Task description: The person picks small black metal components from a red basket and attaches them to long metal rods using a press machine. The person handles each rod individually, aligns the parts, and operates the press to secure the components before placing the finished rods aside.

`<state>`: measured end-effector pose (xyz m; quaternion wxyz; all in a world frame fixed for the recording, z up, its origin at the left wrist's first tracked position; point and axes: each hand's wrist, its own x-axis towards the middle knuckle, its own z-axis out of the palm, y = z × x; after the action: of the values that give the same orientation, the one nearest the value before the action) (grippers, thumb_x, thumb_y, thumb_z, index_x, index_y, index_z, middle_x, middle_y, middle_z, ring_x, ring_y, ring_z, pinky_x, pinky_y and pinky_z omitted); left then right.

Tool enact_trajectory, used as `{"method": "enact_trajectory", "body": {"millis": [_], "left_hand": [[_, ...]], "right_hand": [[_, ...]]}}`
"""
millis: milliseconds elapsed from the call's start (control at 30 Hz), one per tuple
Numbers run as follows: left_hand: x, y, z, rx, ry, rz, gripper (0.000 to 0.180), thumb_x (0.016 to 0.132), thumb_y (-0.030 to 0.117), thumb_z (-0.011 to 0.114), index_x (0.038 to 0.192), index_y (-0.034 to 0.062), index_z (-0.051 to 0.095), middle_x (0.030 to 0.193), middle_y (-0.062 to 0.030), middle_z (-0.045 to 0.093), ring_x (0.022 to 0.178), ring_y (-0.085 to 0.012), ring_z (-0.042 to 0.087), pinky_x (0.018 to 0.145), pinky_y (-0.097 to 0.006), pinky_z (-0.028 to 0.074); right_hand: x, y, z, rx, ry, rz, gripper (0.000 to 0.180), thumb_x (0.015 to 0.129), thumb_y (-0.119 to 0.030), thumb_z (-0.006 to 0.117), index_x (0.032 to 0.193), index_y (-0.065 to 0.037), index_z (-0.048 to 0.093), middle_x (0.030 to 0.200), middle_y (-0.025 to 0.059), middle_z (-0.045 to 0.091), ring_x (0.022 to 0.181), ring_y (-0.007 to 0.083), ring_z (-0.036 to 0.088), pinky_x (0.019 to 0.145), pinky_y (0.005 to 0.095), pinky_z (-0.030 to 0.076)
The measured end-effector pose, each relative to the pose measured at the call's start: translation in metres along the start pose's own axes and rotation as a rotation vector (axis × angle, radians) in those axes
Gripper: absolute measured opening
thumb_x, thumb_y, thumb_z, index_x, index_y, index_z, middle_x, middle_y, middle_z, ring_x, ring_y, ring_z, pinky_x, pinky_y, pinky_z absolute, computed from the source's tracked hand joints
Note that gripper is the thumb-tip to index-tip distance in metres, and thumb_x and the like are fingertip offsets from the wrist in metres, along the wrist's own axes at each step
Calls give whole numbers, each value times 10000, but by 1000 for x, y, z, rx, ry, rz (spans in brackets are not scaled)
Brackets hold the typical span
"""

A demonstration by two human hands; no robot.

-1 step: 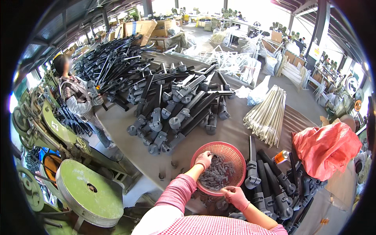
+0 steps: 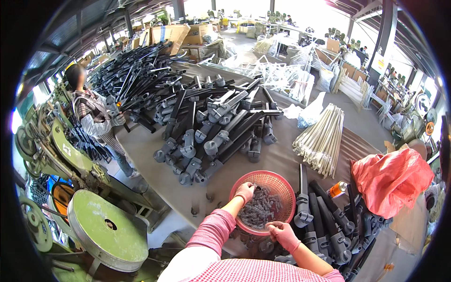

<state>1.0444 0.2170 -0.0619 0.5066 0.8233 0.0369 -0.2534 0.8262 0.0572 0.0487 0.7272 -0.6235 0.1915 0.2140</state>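
Observation:
A red plastic colander-like basket [image 2: 288, 189] sits on the brown-covered table in front of me, holding a heap of small dark coiled parts [image 2: 260, 207] that look like springs. My left hand [image 2: 244, 191], in a pale pink glove, reaches over the basket's left rim. Its fingers are closed in a pinch beside the heap; what they hold is too small to make out. At the near right rim, my right hand [image 2: 283, 236], also gloved, pinches thumb and fingertips together. Anything between those fingertips is hidden.
Black tubes with grey fittings [image 2: 216, 127] are piled on the table beyond the basket. Pale rods [image 2: 322, 141], an orange spray can [image 2: 337, 189], a red plastic bag [image 2: 390, 178] and more black tubes [image 2: 331, 221] lie right. A green machine [image 2: 108, 230] and a co-worker [image 2: 94, 117] are left.
Both hands keep nearly the same pinched poses at the basket. The whole view has shifted very slightly.

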Motion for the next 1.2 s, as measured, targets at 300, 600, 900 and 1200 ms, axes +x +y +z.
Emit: {"method": "enact_trajectory", "body": {"millis": [300, 600, 900, 1200], "left_hand": [[-104, 34, 5, -851, -369, 201, 146, 1026, 231, 529, 1072, 93, 547, 777, -19, 597, 609, -120, 591, 572, -279, 524], [-207, 94, -42, -857, -214, 496, 174, 1029, 146, 500, 1184, 67, 505, 854, -19, 588, 684, -91, 577, 614, -232, 490], [-240, 93, -56, -1031, -222, 407, 102, 1026, 104, 493, 1118, 69, 519, 848, -14, 568, 699, -69, 545, 641, -220, 487], [-254, 43, -51, -958, -203, 334, 327, 1029, 89, 473, 1354, 63, 494, 904, 21, 580, 702, -47, 541, 620, -220, 488]], "right_hand": [[27, -51, 8, 110, 307, -453, 114, 910, -57, 675, 994, 19, 661, 835, 50, 685, 700, 97, 641, 674, 236, 528], [-13, -110, 47, -342, 164, -729, 152, 902, -50, 670, 1029, 33, 688, 930, 25, 674, 826, 81, 618, 729, 235, 500], [-40, -121, 74, 133, 8, -488, 177, 923, -66, 670, 1075, 24, 672, 894, 5, 667, 790, 44, 610, 688, 194, 510], [-28, -79, 70, -399, -109, -582, 182, 902, -111, 685, 1002, 41, 681, 923, 52, 649, 857, 117, 637, 742, 259, 511]]}}
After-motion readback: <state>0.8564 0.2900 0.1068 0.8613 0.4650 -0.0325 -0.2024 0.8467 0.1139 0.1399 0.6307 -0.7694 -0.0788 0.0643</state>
